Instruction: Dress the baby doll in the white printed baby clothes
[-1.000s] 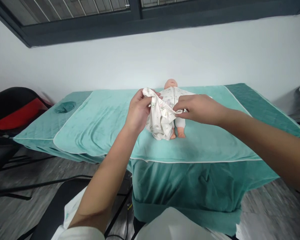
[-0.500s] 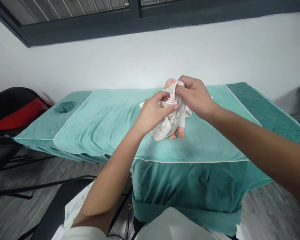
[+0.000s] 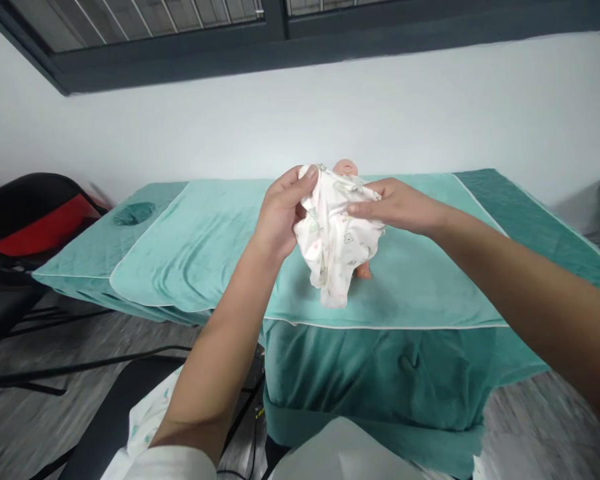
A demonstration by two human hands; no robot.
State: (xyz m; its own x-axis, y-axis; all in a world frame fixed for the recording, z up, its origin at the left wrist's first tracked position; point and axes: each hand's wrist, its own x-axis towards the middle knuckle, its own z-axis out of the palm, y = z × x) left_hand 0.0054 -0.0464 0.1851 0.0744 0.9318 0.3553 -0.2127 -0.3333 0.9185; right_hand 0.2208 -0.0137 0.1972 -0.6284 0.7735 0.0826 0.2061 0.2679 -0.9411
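Note:
A small white printed baby garment point(image 3: 337, 230) hangs between my two hands, raised above the bed. My left hand point(image 3: 283, 207) pinches its upper left edge between thumb and fingers. On the other side, my right hand point(image 3: 397, 205) grips the cloth, its thumb lying across the front. Behind the garment a baby doll point(image 3: 346, 167) lies on the green cover; only the top of its head and a foot show, and the rest of it is hidden by the cloth.
The massage bed with a green cover point(image 3: 205, 233) stands against the white wall, its face hole point(image 3: 134, 213) at the left end. A black and red chair point(image 3: 45, 217) is at far left. Near my left forearm, a patterned white cloth point(image 3: 150, 410) lies on a black seat point(image 3: 115, 407).
The garment, bunched up before, is now spread and hangs lower, covering more of the doll. My left hand has moved left and up, and my right hand has shifted down.

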